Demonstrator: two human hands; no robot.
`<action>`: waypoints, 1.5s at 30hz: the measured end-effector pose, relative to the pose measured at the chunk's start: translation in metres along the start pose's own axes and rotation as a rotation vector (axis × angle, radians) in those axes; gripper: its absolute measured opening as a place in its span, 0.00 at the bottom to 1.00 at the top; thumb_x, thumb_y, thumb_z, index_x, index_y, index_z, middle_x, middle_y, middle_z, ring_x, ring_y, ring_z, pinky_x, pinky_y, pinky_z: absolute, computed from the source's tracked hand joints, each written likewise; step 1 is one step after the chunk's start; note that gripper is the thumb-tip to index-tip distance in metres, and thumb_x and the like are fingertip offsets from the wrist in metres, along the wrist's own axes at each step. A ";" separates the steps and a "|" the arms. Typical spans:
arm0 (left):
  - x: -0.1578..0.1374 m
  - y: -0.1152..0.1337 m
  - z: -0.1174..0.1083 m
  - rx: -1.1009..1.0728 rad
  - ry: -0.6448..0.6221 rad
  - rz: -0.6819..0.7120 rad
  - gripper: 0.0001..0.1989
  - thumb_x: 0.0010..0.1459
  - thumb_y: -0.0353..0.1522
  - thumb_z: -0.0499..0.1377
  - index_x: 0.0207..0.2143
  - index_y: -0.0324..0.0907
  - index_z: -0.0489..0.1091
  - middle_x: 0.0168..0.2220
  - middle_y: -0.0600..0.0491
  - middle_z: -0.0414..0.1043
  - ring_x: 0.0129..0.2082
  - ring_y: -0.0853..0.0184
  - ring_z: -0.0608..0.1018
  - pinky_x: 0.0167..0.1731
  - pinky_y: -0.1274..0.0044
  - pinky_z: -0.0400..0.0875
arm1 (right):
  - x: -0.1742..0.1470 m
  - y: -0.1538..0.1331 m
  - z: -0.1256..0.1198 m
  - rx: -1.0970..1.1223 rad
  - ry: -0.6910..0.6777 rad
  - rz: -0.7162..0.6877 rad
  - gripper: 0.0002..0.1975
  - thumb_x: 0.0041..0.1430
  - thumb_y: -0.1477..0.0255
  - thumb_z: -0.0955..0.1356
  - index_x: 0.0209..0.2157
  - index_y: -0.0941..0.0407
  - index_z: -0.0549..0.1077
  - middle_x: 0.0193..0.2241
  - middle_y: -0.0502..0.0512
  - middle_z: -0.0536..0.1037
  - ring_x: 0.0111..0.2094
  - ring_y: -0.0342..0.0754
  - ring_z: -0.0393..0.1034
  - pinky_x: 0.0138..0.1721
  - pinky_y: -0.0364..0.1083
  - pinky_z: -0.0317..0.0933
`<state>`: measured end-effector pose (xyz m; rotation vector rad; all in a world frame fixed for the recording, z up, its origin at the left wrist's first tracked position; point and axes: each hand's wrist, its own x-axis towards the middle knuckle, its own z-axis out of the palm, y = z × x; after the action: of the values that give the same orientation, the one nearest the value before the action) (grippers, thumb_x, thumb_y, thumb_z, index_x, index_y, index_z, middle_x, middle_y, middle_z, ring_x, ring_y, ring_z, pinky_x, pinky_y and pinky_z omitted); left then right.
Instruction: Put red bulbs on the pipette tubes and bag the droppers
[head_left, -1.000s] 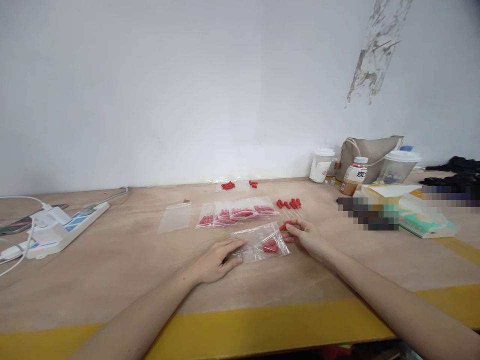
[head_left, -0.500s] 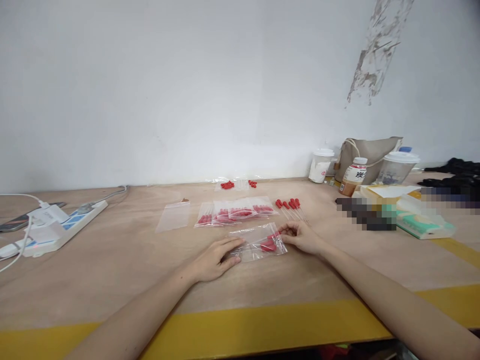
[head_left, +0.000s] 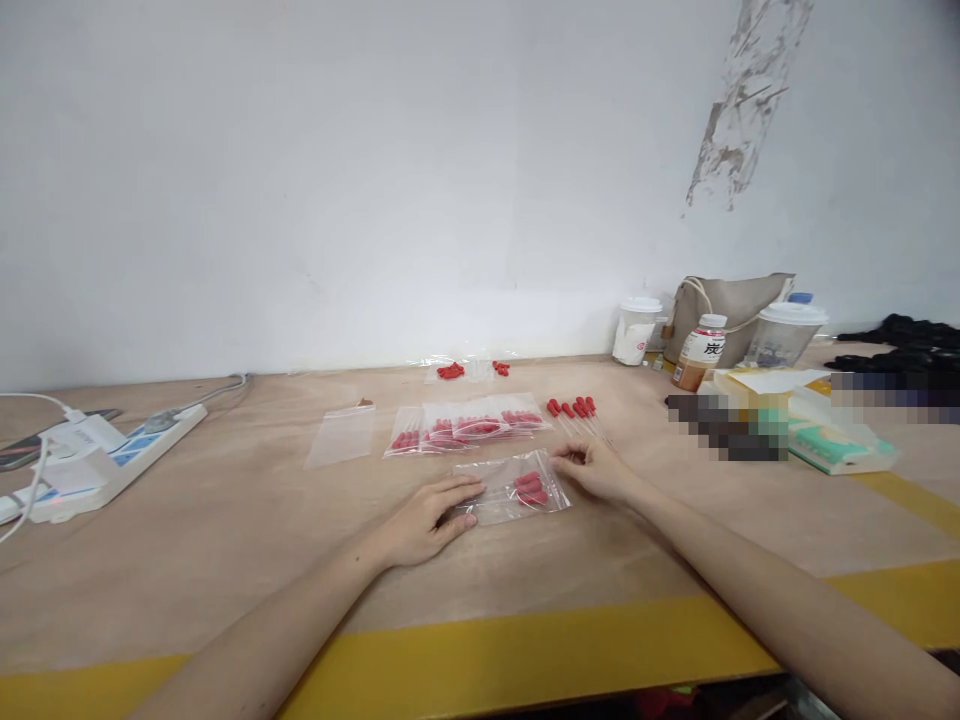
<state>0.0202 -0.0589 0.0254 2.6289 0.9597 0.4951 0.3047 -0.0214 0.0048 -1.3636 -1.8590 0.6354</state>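
A clear zip bag (head_left: 495, 505) lies flat on the table, with several red-bulbed droppers (head_left: 531, 488) inside, bulbs towards its right end. My left hand (head_left: 431, 515) rests on the bag's left end, fingers stretched out and thumb spread. At the upper right edge of the bag, the bent fingers of my right hand (head_left: 589, 468) close on the plastic; the exact contact is partly hidden. Several loose droppers (head_left: 577, 408) lie just behind that hand. Beyond the bag is an overlapping row of filled bags (head_left: 480, 425).
An empty-looking zip bag (head_left: 341, 437) lies left of the row. Small red pieces (head_left: 451, 371) sit on plastic by the wall. At left are a power strip (head_left: 124, 470) and cables; at right, a paper cup (head_left: 637, 332), a drink bottle (head_left: 699, 352) and a tissue pack (head_left: 840, 440).
A red dropper bulb at my right fingertips now lies fully inside the bag beside the others. My right hand has drawn slightly back; my left hand stays on the bag.
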 end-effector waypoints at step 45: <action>0.000 -0.002 0.001 0.022 -0.026 -0.006 0.20 0.60 0.38 0.47 0.55 0.48 0.55 0.55 0.53 0.58 0.54 0.65 0.61 0.53 0.70 0.55 | -0.003 -0.011 0.021 0.951 0.311 0.338 0.15 0.49 0.75 0.65 0.32 0.52 0.51 0.18 0.42 0.68 0.18 0.42 0.69 0.24 0.43 0.67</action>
<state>0.0197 -0.0580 0.0236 2.6441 0.9704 0.4502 0.2823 -0.0272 -0.0001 -1.0221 -0.8553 1.1986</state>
